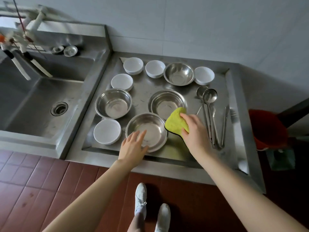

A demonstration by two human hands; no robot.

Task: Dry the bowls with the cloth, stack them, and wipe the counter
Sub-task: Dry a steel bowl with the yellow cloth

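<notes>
Several steel and white bowls stand apart on the steel counter [143,91]. The nearest steel bowl [150,126] sits at the front. My left hand [133,144] hovers over its near rim with fingers straight, holding nothing. My right hand [194,133] grips a yellow-green cloth [175,123] just right of that bowl, over the near edge of another steel bowl [165,102]. More steel bowls stand at the left [113,102] and the back [178,73]. White bowls sit at the front left [107,131], the left [122,82] and along the back [133,65].
Two ladles [209,97] and other long utensils lie at the counter's right side. A deep sink [33,104] with a drain and taps lies to the left. A red bucket [267,128] stands on the floor at the right. My white shoes are on red floor tiles below.
</notes>
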